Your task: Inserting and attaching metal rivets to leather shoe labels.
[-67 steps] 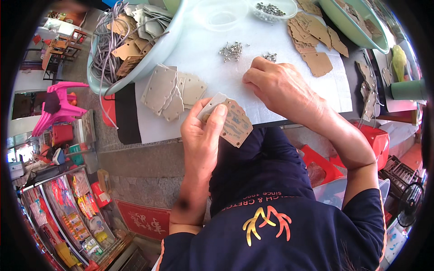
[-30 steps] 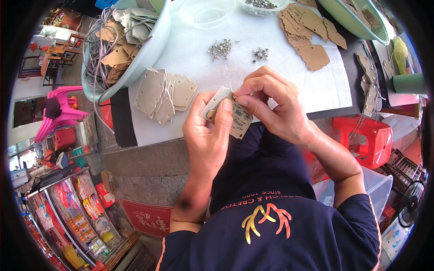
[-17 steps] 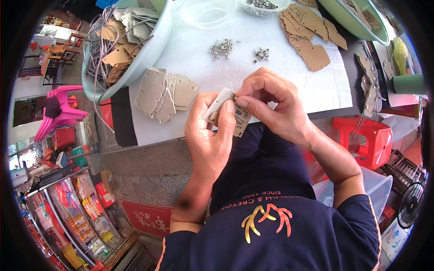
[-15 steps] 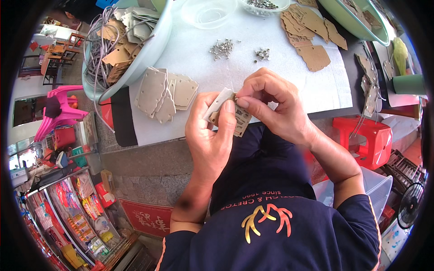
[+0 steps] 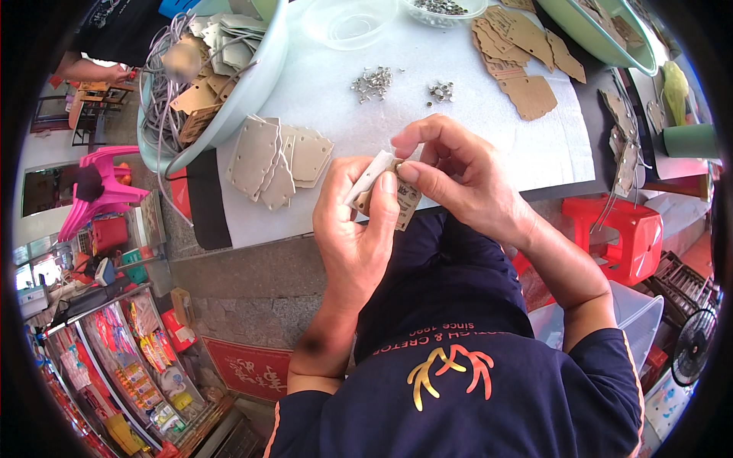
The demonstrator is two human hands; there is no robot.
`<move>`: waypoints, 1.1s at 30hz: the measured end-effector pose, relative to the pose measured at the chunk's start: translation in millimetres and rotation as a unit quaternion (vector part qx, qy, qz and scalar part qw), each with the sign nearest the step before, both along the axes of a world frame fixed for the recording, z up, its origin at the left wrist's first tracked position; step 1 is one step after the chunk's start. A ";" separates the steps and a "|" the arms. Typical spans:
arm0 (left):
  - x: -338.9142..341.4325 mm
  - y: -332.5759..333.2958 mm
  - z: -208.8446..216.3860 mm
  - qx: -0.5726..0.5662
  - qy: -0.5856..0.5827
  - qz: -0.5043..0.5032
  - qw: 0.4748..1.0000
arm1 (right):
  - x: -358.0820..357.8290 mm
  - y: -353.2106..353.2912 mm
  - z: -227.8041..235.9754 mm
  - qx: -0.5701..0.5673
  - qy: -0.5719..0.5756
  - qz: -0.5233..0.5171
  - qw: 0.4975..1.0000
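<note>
Left hand [image 5: 353, 233], fingers pinching cardboard pieces [image 5: 408, 202], right of the grey card pile [image 5: 259, 156]; right hand [image 5: 466, 172], farther right of that pile, thumb against the pieces, index finger parted.

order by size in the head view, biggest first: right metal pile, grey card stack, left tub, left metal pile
1. left tub
2. grey card stack
3. left metal pile
4. right metal pile

Your one view comes from the left fisheye on your head, aimed steeply down from close above, with your shirt [image 5: 489, 374] at the bottom, left hand [image 5: 353, 229] and right hand [image 5: 469, 175] mid-frame, desk [image 5: 209, 204] across the top.
</note>
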State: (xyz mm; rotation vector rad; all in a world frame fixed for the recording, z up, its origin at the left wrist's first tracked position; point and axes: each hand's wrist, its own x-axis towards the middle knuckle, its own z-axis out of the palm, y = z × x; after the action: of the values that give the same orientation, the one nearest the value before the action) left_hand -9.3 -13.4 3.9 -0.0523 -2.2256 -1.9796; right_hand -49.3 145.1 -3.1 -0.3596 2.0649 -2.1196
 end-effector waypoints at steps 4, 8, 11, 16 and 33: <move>-1.1 -1.4 -1.5 -0.018 0.034 -0.010 0.999 | -5.9 5.0 6.9 0.084 0.106 0.028 0.990; -2.1 -0.5 -2.8 -0.001 0.047 -0.028 0.999 | -7.2 7.8 12.3 0.106 0.119 0.041 0.986; -1.6 0.1 -5.0 0.004 0.059 -0.037 0.998 | -8.9 10.8 12.3 0.113 0.112 0.064 0.985; 0.9 0.7 -1.8 0.009 0.044 -0.059 0.997 | -10.8 14.1 12.7 0.132 0.105 0.105 0.980; -7.6 -8.1 5.2 0.225 -0.058 0.027 0.972 | -12.6 27.3 34.1 0.095 -0.162 0.208 0.960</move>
State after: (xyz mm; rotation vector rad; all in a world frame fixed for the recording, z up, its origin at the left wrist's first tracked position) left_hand -16.9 -21.4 9.1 0.1818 -1.7593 -2.4553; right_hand -61.9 172.4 31.0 -0.3553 1.7951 -1.6019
